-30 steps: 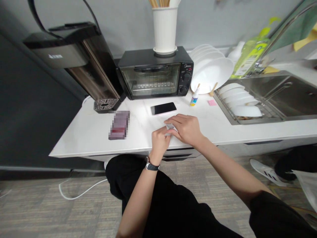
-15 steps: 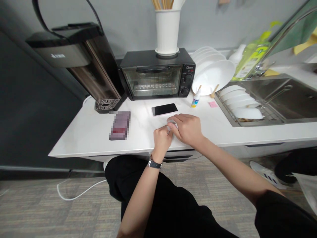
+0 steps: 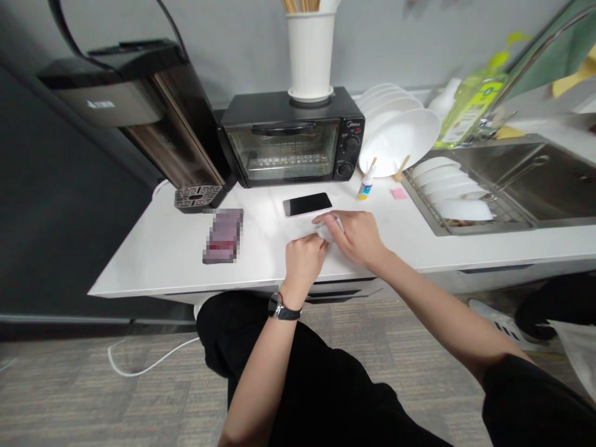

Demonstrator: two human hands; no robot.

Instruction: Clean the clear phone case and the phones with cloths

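Note:
My left hand (image 3: 303,259), with a watch on its wrist, is closed over the front part of the counter. My right hand (image 3: 357,237) bends over from the right, thumb and fingers curled round a small, thin whitish piece (image 3: 329,228). That piece also reaches my left fingers; it is blurred, and its kind cannot be made out. Just behind my hands a phone (image 3: 308,204) lies flat, dark screen up. A small spray bottle (image 3: 365,188) with a blue and yellow label stands behind my right hand, near a pink square (image 3: 398,194).
A toaster oven (image 3: 291,143) carries a white pot (image 3: 311,56) of utensils. To the left stand a drink dispenser (image 3: 153,124) and a pixelated purple item (image 3: 224,236). White plates (image 3: 400,139), stacked bowls (image 3: 459,202) and a sink (image 3: 554,180) are at the right.
My right fingers have lifted slightly and drawn a little apart from the left hand, showing more of the whitish piece. My left wrist has turned, exposing the watch face. The view has shifted slightly.

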